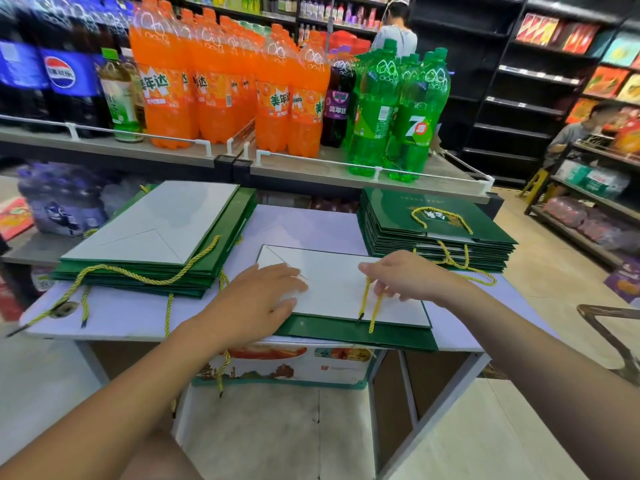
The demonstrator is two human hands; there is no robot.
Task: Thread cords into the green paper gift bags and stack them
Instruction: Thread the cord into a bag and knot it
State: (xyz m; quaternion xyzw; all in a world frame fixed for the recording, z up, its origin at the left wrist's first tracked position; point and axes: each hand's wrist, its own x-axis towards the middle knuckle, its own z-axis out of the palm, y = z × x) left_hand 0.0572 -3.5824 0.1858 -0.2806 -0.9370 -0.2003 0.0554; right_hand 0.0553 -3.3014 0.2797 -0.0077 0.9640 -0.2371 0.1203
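Left hand point(258, 299) flat, fingers spread on unthreaded bag point(346, 292); right hand point(405, 275) pinches yellow cord point(363, 299). Threaded stack point(436, 233) beyond right fingers; more remain.

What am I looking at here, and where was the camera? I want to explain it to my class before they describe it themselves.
There is one picture, from a camera worn on a person's head, looking down at their own bare hands in a shop. No machine is involved. On the white table a flattened green gift bag lies white side up. The left hand rests flat on it. The right hand pinches a yellow cord whose ends lie on the bag. A stack of bags sits at left with loose cords, another stack at right. Soda bottles fill the shelf behind.
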